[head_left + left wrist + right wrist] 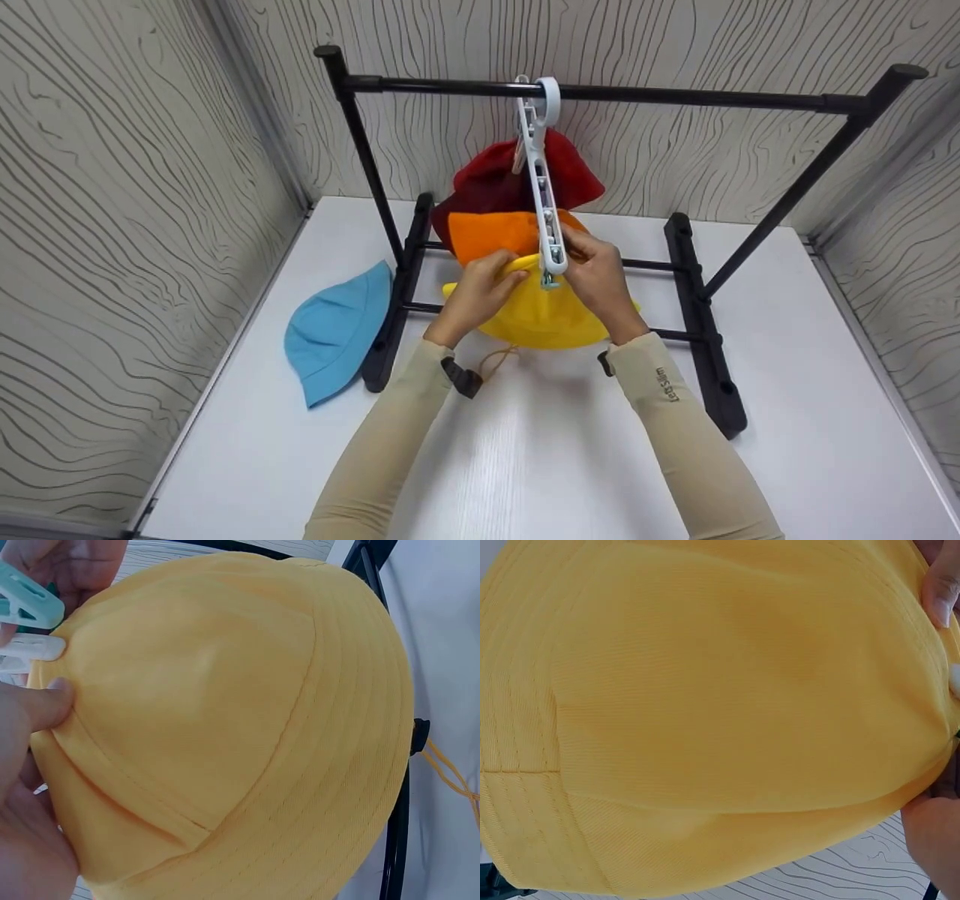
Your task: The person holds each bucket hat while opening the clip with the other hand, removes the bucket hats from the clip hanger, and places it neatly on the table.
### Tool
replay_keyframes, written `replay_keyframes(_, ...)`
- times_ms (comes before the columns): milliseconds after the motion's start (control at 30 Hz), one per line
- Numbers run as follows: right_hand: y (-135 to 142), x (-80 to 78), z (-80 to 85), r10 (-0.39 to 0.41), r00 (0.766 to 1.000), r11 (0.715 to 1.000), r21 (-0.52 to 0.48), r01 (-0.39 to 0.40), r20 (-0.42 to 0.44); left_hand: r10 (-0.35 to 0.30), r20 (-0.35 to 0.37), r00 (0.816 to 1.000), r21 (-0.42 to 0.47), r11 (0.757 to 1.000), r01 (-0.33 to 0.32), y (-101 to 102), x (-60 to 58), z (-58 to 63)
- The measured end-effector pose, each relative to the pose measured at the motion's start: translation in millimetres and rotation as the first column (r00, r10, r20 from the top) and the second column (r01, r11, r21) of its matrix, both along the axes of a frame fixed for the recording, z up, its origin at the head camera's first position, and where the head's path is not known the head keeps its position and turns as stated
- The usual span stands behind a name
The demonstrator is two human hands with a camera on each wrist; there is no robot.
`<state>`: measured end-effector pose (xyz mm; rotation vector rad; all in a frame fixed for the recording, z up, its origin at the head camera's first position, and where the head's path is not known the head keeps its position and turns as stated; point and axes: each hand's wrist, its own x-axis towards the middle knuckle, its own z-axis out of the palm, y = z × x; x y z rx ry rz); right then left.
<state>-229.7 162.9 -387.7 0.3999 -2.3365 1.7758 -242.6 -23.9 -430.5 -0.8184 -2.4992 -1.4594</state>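
Observation:
A yellow bucket hat (544,319) hangs crown-up below the front end of a white multi-clip hanger (540,180). My left hand (478,292) pinches the top of its crown, thumb (52,701) pressed on the near side in the left wrist view. On the other side of the hanger my right hand (600,281) curls its fingers at the crown's top; the hanger and fabric partly hide them. A white clip (34,646) meets the crown between the hands, beside a teal clip (30,600). Behind hang an orange hat (491,232) and a red hat (566,169).
The hanger hooks over the top bar (675,97) of a black rack, whose feet (705,337) stand on the white table (525,465). A light blue bucket hat (330,330) lies by the left foot. Patterned walls (112,225) enclose the table.

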Motion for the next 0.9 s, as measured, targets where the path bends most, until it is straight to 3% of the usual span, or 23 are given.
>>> replay_keyframes(567, -1.4, 0.4, 2.8, -0.037, 0.997, 0.999, -0.024, 0.038, 0.07, 0.006, 0.038, 0.999, -0.02, 1.0, -0.005, 0.5, 2.0, 1.9)
replay_keyframes(900, -1.8, 0.0, 2.0, -0.054, 0.998, 0.998, -0.04, 0.055, 0.035, 0.015, 0.058, 0.998, -0.036, 0.999, -0.013, 1.2, 2.5, 3.0)
